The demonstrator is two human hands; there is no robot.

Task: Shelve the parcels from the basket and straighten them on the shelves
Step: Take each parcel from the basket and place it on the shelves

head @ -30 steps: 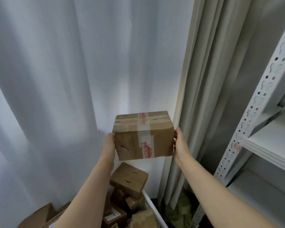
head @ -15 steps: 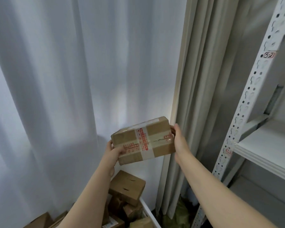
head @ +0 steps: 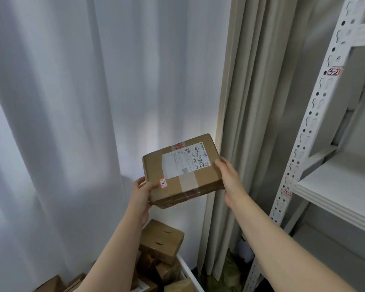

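1. Across the back of the room hangs a white curtain, with a heavier beige curtain gathered just to its right.
2. Right of those stands a white metal rack, its upright punched with holes. One bare shelf juts out near the person's right hand, and a handwritten tag reading 3-2 sits higher on the upright.
3. Down by the person's feet is a white basket, with several brown cardboard boxes piled loosely in it.
4. Held in the air above the basket, between the curtains and the rack, is the parcel: a flat brown cardboard box, taped across, its broad face tilted towards the person. It is near the shelf but apart from it. I'd judge it light, since it sits easily in two hands, and stiff enough to keep its shape. The tape looks slick, so bare cardboard at the edges is the better place to hold it.
5. The left hand grips the near left corner, thumb on the top face and fingers underneath. The right hand clasps the right edge, fingers curled round the side. This hold on opposite sides looks steady enough for sliding the box flat onto a shelf.
6. A white shipping label with a barcode covers much of the top face.
7. A small red-edged sticker sits beside the left thumb; I cannot read its writing for certain.
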